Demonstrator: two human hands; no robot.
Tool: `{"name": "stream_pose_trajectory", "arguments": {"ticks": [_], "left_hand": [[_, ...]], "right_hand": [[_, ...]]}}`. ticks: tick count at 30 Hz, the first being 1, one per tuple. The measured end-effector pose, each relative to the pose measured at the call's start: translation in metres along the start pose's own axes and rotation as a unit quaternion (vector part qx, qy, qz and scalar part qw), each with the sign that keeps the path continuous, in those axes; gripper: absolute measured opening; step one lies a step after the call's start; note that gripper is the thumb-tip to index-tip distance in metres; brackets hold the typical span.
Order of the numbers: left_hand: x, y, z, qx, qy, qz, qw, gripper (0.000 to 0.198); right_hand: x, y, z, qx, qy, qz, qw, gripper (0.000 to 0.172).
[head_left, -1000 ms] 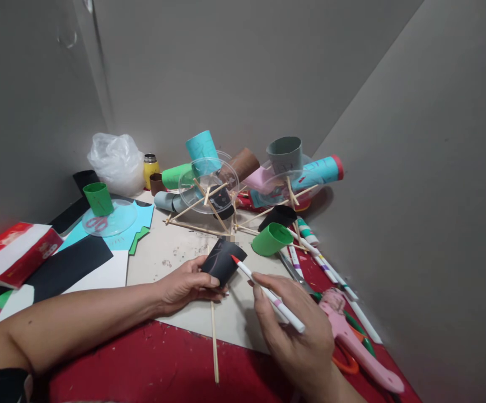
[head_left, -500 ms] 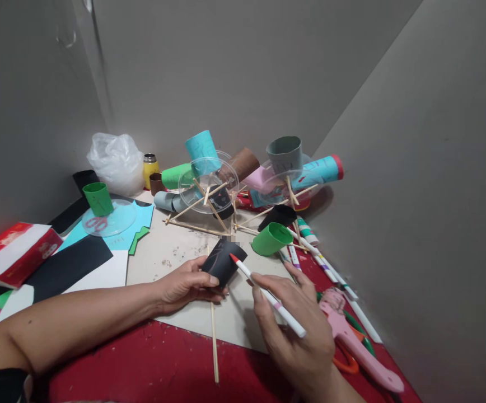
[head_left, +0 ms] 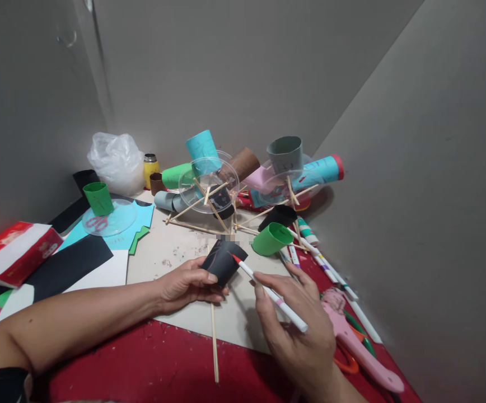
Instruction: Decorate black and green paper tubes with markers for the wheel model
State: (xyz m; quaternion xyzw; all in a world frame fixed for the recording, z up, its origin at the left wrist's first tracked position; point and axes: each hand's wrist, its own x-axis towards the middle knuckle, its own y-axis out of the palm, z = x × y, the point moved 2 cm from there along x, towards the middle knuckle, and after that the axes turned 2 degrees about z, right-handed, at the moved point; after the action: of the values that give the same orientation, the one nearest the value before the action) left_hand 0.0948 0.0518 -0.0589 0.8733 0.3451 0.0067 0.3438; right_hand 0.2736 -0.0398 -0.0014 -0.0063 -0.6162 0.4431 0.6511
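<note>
My left hand [head_left: 192, 285] is closed around the lower left of a black paper tube [head_left: 225, 263], held tilted above the pale board. Faint lines show on the tube's dark surface. Pinched in my right hand [head_left: 295, 316] is a white marker pen [head_left: 279, 301] with a red tip, which meets or nearly meets the tube's right side. Just beyond my right hand, a green paper tube [head_left: 271, 239] lies on its side beside another black tube [head_left: 280, 215]. Thin wooden sticks [head_left: 214, 347] lie beneath my left hand and reach past the board's front edge.
Behind stands a stick frame [head_left: 196, 226] with clear plastic discs and coloured paper tubes. To the left are a red tissue pack [head_left: 16, 252], black paper [head_left: 73, 266] and a plastic bag [head_left: 115, 162]. Several markers [head_left: 335, 274] and a pink-handled tool [head_left: 364, 350] lie along the right wall.
The red marker tip and my right hand have shifted very slightly to the right. My left hand still grips the black tube in nearly the same place.
</note>
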Motion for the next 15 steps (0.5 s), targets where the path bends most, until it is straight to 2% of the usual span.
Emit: {"name": "stream_pose_trajectory", "arguments": {"ticks": [15], "left_hand": [[-0.0010, 0.0006, -0.0033, -0.034, -0.010, 0.000, 0.999, 0.055]], "right_hand": [[0.0005, -0.0019, -0.0007, -0.013, 0.002, -0.015, 1.000, 0.013]]}}
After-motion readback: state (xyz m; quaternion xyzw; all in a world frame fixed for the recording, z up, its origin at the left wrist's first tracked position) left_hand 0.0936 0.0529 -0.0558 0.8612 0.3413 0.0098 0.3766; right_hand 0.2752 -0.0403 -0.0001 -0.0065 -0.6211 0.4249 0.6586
